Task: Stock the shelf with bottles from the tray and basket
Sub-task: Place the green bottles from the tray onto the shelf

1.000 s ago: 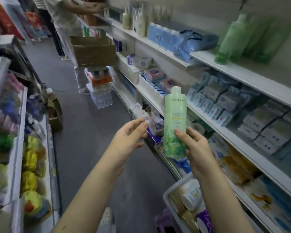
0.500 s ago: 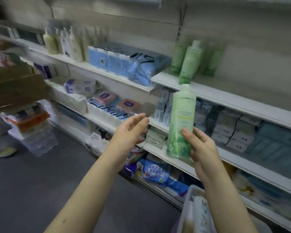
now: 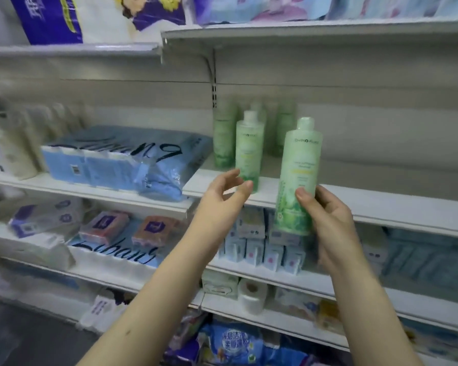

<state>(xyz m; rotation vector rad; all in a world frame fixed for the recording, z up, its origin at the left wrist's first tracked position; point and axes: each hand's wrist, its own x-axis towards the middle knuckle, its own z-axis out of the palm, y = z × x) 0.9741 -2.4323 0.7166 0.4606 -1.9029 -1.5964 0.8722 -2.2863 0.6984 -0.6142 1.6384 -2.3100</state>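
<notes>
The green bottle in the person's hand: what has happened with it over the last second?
The green bottle has been carried from the aisle up to the shelf edge, next to the matching bottles standing there. The left hand came along, open, near the front one. Unchanged: the right hand holds the bottle low and upright; the left holds nothing.

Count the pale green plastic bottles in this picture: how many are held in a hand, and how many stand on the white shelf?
Pale green plastic bottle held by right hand: 1
Green bottles standing on white shelf: 4, rear ones blurred
Total: 5
</notes>
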